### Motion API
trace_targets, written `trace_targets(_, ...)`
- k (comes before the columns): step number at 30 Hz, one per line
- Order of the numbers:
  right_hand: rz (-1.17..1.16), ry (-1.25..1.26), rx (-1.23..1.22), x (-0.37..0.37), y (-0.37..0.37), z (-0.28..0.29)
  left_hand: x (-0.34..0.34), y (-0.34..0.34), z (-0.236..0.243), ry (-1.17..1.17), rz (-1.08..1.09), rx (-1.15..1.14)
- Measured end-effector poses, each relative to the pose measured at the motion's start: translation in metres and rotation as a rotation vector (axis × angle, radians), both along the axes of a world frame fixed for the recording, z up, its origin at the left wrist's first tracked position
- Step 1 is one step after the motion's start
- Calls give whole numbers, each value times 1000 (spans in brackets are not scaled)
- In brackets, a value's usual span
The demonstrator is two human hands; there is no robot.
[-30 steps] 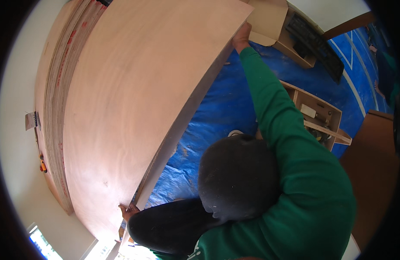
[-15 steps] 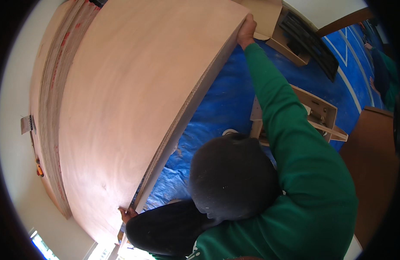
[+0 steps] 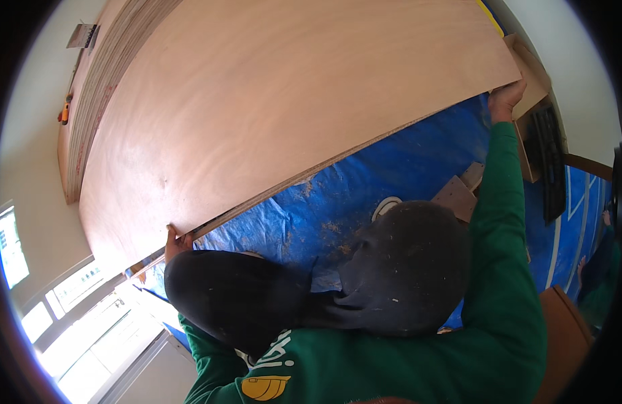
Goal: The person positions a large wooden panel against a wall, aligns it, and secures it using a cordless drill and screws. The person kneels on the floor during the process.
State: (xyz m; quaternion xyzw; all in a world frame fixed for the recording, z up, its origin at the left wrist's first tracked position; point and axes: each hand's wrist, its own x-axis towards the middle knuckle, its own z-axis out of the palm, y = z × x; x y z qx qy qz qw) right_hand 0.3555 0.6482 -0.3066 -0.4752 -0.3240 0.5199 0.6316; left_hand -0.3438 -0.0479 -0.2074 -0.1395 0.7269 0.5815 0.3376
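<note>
While the person crouches with both dark-trousered knees in view, a broad wooden panel (image 3: 277, 114) fills the space from ten o'clock round to one, its near edge slanting from a corner at two o'clock down towards eight. The right hand (image 3: 506, 101), at two o'clock at the end of an outstretched green sleeve (image 3: 503, 182), is closed around that corner; the fingers beneath are hidden. The left hand (image 3: 178, 244), between eight and nine o'clock, grips the same edge near its other end, thumb up against the panel, the rest of its hold partly out of sight behind the knee. Under the panel's near edge, a blue sheet (image 3: 277, 225) covers the floor, wrinkled and dusted with debris, and a pale-rimmed shoe (image 3: 386, 207) shows just beside the right knee at three o'clock. Small wooden pieces (image 3: 456, 195) lie farther out that way, near the sleeve. Just beyond the right hand are an open cardboard box (image 3: 532, 87) at two o'clock and a black, elongated object (image 3: 548, 161) nearer three. At ten o'clock stand several layered boards (image 3: 99, 114), with an orange-handled tool (image 3: 66, 111) beside them. Past three o'clock, another person (image 3: 597, 269) is partly visible.
</note>
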Motion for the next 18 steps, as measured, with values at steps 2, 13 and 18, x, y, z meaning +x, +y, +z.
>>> trace_targets(2,-168,121,-3,0,-4,23,-2,14,-1,-113,79,-20)
trace_targets(13,412,-122,-145,44,15,21,64,45,38,386,-630,-305)
trace_targets(18,185,-112,-132,44,15,27,69,69,58,-88,-63,-86)
